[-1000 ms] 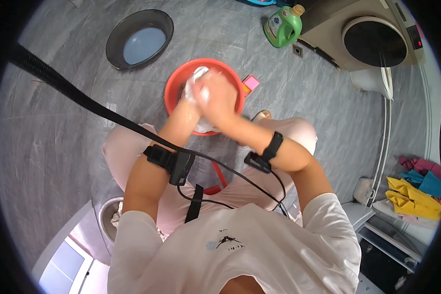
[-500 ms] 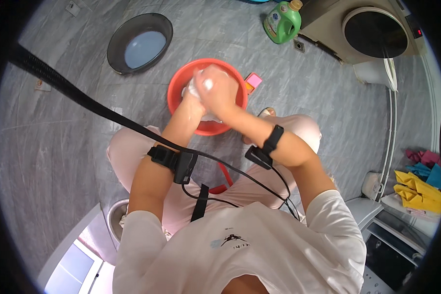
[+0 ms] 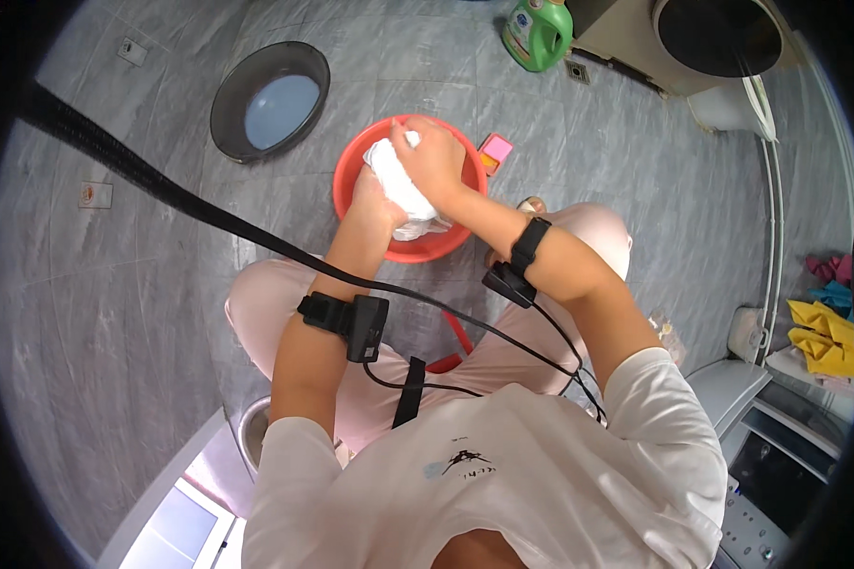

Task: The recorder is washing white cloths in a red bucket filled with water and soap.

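Note:
A white cloth [image 3: 396,180], wet-looking and bunched up, is held between my two hands above a red basin [image 3: 343,194]. My left hand [image 3: 374,201] grips it from the left and below, with most of its fingers hidden under the fabric. From the right, my right hand [image 3: 434,163] is closed on the cloth, its thumb lying over the top. More pale fabric [image 3: 419,229] hangs or lies inside the near side of the basin, close to my left wrist.
Beyond to the left sits a dark grey basin [image 3: 226,119] with bluish liquid. A pink and orange soap box [image 3: 494,152] lies right of the red basin. A green detergent jug [image 3: 547,38] and a washing machine [image 3: 617,43] stand farther off. A black cable [image 3: 209,220] crosses in front.
Earlier my hands were pressed together and blurred over suds and the cloth. Now they are slightly apart, with the folded white cloth plainly showing between them. The view has shifted a little.

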Motion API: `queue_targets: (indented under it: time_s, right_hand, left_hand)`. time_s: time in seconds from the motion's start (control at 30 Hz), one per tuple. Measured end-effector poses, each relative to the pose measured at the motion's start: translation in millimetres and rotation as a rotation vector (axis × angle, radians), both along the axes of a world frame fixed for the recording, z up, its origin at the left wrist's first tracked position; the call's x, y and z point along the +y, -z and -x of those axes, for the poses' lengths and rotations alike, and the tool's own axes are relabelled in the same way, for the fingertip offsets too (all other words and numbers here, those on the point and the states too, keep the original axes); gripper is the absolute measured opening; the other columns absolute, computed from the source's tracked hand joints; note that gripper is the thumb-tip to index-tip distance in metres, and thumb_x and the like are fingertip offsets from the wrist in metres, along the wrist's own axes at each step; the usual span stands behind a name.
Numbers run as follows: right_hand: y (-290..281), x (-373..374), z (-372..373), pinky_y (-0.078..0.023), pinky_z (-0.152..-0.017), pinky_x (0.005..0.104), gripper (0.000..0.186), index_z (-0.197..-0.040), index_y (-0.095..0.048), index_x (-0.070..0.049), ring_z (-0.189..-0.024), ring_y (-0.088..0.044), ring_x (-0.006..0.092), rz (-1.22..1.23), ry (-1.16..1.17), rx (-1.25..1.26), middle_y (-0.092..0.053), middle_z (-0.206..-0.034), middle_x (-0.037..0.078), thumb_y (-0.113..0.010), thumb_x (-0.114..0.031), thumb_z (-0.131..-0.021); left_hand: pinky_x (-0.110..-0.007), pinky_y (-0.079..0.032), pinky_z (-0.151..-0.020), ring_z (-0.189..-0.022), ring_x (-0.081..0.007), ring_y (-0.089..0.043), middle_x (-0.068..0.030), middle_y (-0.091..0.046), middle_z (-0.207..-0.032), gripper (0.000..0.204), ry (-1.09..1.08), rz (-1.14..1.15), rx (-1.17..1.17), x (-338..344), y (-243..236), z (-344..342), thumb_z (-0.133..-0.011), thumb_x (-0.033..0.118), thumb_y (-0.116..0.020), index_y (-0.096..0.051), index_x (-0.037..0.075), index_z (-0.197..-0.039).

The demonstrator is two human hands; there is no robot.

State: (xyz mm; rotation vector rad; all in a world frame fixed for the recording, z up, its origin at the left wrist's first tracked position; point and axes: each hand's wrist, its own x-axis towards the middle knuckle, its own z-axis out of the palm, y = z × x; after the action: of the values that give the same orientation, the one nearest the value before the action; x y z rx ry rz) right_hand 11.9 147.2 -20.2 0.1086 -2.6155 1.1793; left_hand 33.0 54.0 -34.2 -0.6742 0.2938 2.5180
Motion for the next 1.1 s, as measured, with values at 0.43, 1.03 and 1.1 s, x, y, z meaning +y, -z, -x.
queue_targets:
  time_s: [0.43, 1.03, 1.1]
  right_hand:
    - [18.1, 13.2, 21.2, -0.048, -0.064, 0.0371, 0.035, -0.078, -0.066, -0.007, -0.068, -0.062, 0.0288, 0.044, -0.047, -0.211, -0.063, -0.068, 0.01, -0.061, -0.042, -0.082]
    - [10.1, -1.6, -13.7, -0.044, -0.076, 0.0474, 0.031, -0.086, -0.06, -0.009, -0.095, -0.053, 0.0334, 0.194, -0.18, -0.037, -0.054, -0.096, 0.013, -0.071, -0.03, -0.067]
    - [4.1, -11.5, -33.1, -0.047, -0.07, 0.0423, 0.021, -0.079, -0.06, -0.01, -0.087, -0.056, 0.0294, 0.067, -0.307, 0.245, -0.054, -0.086, 0.009, -0.07, -0.022, -0.065]
  left_hand:
    - [-0.041, -0.049, -0.088, -0.101, -0.0238, -0.059, -0.0081, -0.06, -0.112, 0.035, 0.02, -0.05, 0.061, 5.7, 23.1, 1.4, -0.095, 0.035, -0.037, -0.053, 0.011, -0.114]
    - [-0.046, -0.042, -0.098, -0.112, -0.0268, -0.054, -0.0099, -0.055, -0.122, 0.037, 0.013, 0.323, -0.092, -9.0, 8.8, 4.8, -0.097, 0.031, -0.033, -0.05, 0.008, -0.121]
    - [-0.045, -0.042, -0.098, -0.113, -0.0267, -0.053, -0.01, -0.055, -0.122, 0.037, 0.035, 0.194, 0.076, -18.2, 17.4, 0.1, -0.097, 0.031, -0.034, -0.05, 0.008, -0.121]
